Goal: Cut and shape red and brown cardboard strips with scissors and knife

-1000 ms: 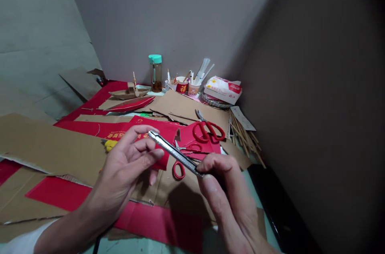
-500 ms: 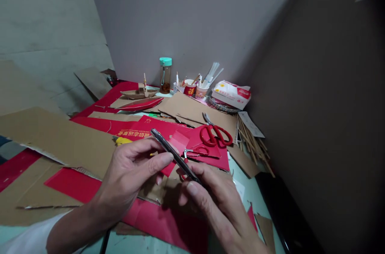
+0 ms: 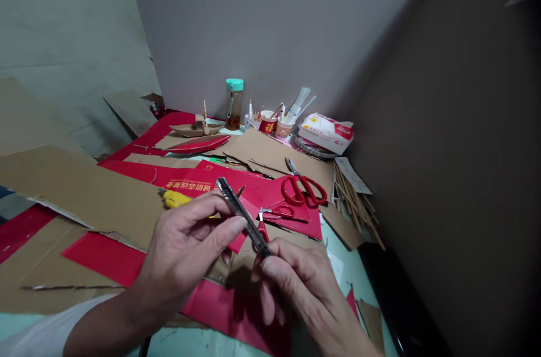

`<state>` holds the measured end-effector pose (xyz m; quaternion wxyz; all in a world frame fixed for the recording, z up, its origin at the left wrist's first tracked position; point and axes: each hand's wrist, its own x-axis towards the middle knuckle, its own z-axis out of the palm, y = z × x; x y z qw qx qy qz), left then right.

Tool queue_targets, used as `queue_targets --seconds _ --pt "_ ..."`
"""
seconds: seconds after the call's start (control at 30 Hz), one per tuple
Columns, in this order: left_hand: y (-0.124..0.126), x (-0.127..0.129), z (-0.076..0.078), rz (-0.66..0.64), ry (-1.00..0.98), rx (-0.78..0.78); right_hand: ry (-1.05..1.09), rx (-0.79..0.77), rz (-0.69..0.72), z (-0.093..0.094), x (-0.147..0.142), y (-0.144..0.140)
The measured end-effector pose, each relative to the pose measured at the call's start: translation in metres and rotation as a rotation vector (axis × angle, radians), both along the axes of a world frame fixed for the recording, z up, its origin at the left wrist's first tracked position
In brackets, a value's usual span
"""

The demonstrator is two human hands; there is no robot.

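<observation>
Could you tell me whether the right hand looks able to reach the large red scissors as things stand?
Probably not at once: the right hand grips the knife. The scissors lie uncovered on red card just beyond it.

Ahead of you, large red scissors (image 3: 303, 189) lie on red card (image 3: 279, 199), with small red scissors (image 3: 276, 212) just beside them. A yellow object (image 3: 176, 198) sits on the brown cardboard sheet (image 3: 80, 191) to your left. At the back wall you have a bottle with a teal cap (image 3: 234, 103), two paper cups (image 3: 274, 124) holding sticks, a tissue pack (image 3: 326, 133) and a small cardboard boat (image 3: 195, 129). Wooden sticks (image 3: 357, 202) lie in a bundle on the right.
</observation>
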<state>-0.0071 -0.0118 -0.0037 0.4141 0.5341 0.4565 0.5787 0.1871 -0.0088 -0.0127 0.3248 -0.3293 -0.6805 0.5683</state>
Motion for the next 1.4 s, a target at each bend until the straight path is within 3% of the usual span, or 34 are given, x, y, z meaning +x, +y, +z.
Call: queue_targets --seconds 0.67,0.87,1.07,1.23,1.4 --pt "-0.002 0.007 0.007 0.112 0.112 0.100 -0.009 -0.021 -0.054 0.003 0.001 -0.001" --pt "-0.006 0.006 0.007 0.183 0.249 0.252 0.031 0.043 0.015 0.005 -0.001 -0.002" --pt "-0.008 0.011 0.009 0.167 0.297 0.299 0.048 0.071 -0.001 0.011 -0.002 -0.003" --pt "-0.007 0.011 0.009 0.158 0.213 0.200 0.031 0.210 -0.090 0.010 0.000 -0.003" --pt "-0.004 0.007 0.004 0.073 -0.023 0.003 0.023 0.071 -0.201 0.004 0.006 -0.002"
